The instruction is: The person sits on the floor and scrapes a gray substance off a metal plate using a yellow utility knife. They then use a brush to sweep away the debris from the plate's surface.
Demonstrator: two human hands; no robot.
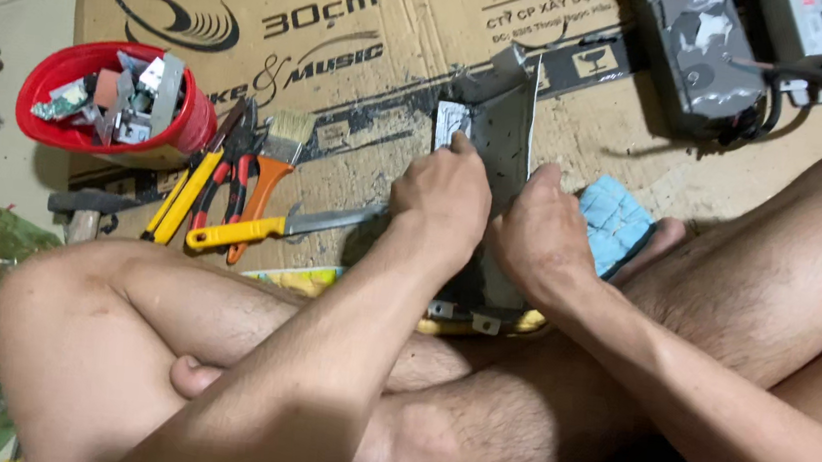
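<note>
Left hand (444,196): it was clenched on the upper left edge of the grey metal bracket (501,134), fingers curled over the rim, thumb pressed near a small shiny plate (452,122) on that edge.
Right hand (541,236): it was closed on the right side of the same bracket, just beside the left hand's grip, knuckles up.
Metal bracket: it stood on the cardboard sheet (349,44) between the two hands, its folded top rising just beyond the fingers and its lower end running back toward the person's crossed legs.
Blue cloth (616,224): it lay just to the right of the right hand's grip, touching the foot.
Tools: a yellow-handled knife (276,228) pointed its blade at the left wrist; further left of the grip lay a paintbrush (277,163), red pliers (234,169), a yellow-handled tool (183,197) and a hammer (87,205).
Red bowl (112,97): it sat well left of the grip, full of small parts.
Grey boxes (699,53): they rested beyond the right hand, at the far edge of the cardboard, with black cable attached.
</note>
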